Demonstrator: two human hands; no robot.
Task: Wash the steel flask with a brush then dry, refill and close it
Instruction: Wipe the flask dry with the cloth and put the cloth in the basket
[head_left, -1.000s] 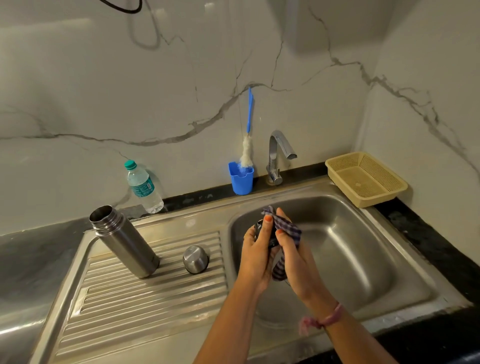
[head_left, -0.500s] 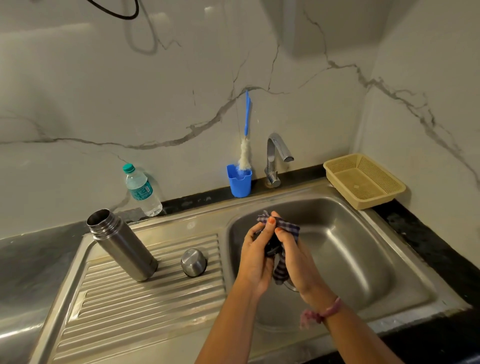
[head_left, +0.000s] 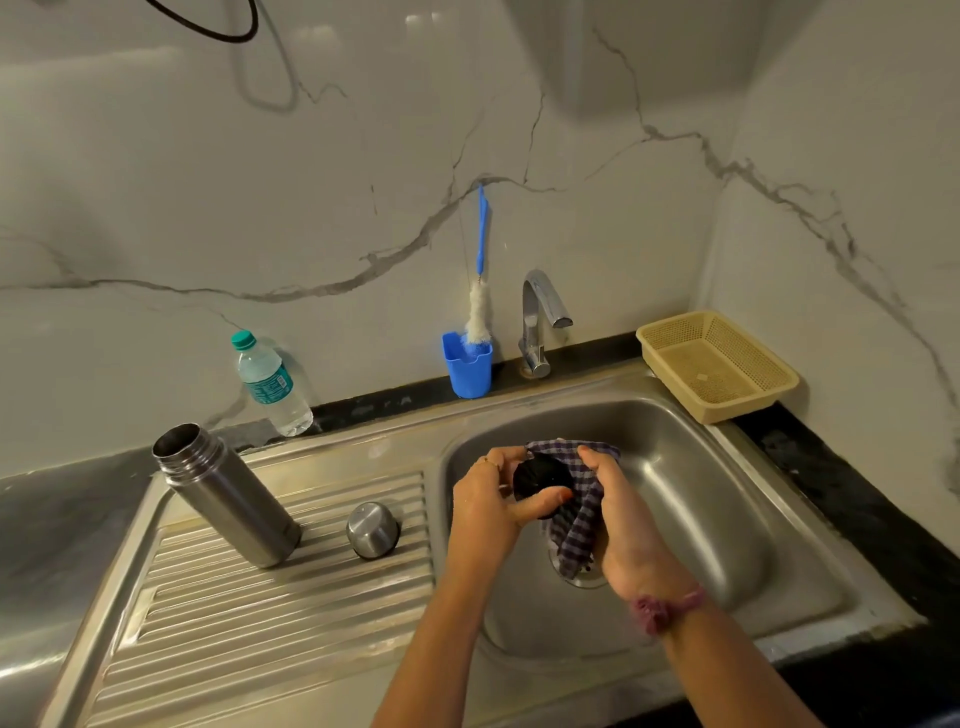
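1. Our left hand (head_left: 491, 501) has its grip curled round a small black stopper (head_left: 537, 480), thumb across its front; our right hand (head_left: 621, 525) grips the checked cloth (head_left: 579, 512) wrapped against it, over the sink basin (head_left: 701, 483).
2. Compared with a second ago, the cloth has slipped back and the dark stopper now shows, where it was mostly covered; we judge that the drying of this piece is nearly done.
3. The steel flask (head_left: 228, 496) stands open-mouthed on the ribbed drainboard (head_left: 249, 613), untouched, with the steel cap (head_left: 373, 529) just beside it.
4. Further out on the counter, the bottle brush (head_left: 479, 291) sits in its blue holder (head_left: 467, 370), near the tap (head_left: 537, 322).
5. The water bottle (head_left: 270, 384) by the wall probably serves the refill, which, like closing, is not yet done.
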